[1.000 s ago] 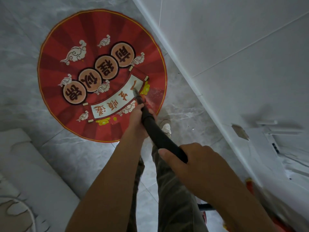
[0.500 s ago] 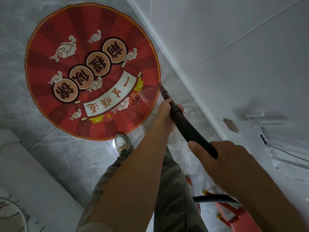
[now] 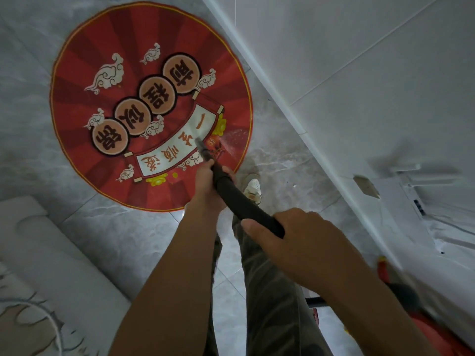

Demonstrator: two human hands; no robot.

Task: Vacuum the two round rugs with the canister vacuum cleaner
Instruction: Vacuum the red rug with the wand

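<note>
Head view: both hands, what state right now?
Left hand: grips the black vacuum wand near its tip.
Right hand: grips the same wand farther back.

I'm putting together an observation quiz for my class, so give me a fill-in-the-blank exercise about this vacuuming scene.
The round rug is mostly ____ in colour. Of the left hand and right hand, the one nearer the nozzle is the ____. The wand both grip is ____. The nozzle's tip lies over the rug's ____ scroll banner.
Missing words: red; left; black; white.
</note>
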